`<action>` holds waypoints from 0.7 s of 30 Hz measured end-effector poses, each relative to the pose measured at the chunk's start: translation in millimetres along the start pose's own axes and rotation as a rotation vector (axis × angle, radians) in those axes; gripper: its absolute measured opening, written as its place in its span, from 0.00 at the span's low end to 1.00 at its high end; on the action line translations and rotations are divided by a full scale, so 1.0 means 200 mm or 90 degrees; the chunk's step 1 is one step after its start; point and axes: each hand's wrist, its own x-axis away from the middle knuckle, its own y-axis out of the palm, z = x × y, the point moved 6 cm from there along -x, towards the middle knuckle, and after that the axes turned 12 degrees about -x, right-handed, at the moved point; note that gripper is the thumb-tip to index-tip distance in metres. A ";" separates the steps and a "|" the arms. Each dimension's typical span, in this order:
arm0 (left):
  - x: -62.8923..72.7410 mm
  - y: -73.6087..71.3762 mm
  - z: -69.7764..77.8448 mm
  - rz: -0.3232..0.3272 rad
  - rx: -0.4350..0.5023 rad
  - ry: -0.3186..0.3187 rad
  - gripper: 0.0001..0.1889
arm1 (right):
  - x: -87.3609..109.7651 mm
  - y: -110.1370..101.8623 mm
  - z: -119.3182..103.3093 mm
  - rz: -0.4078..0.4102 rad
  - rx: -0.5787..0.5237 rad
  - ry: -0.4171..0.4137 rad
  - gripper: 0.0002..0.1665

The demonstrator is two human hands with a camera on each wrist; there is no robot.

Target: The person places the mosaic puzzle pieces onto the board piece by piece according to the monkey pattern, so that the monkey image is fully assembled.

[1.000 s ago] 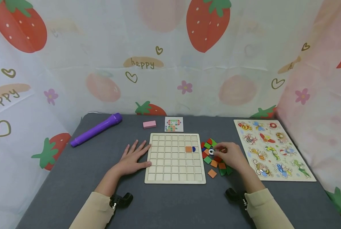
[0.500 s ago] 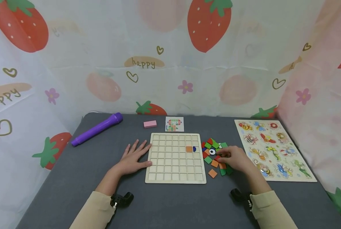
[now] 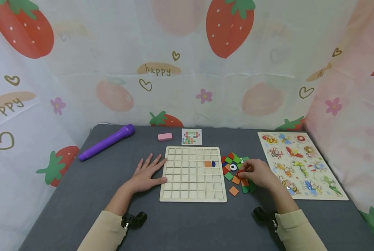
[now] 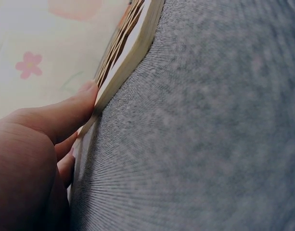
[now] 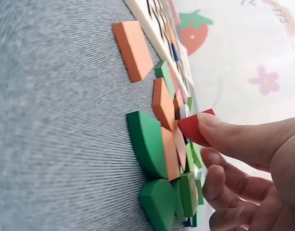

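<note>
The right hand (image 3: 256,172) is pinching a small, flat red piece (image 5: 191,129) over the loose pile of multicoloured flat pieces (image 3: 235,180), just right of the pale gridded wooden board (image 3: 188,199). The left hand (image 3: 146,176) is lying spread, touching the board's left edge. Picking out one piece seems to be the step in hand; the next move is probably calling for a steady pinch, clearing neighbours.
</note>
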 end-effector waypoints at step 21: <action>0.00 0.01 -0.01 -0.003 -0.014 -0.006 0.44 | -0.07 0.00 -0.13 0.050 0.023 -0.075 0.18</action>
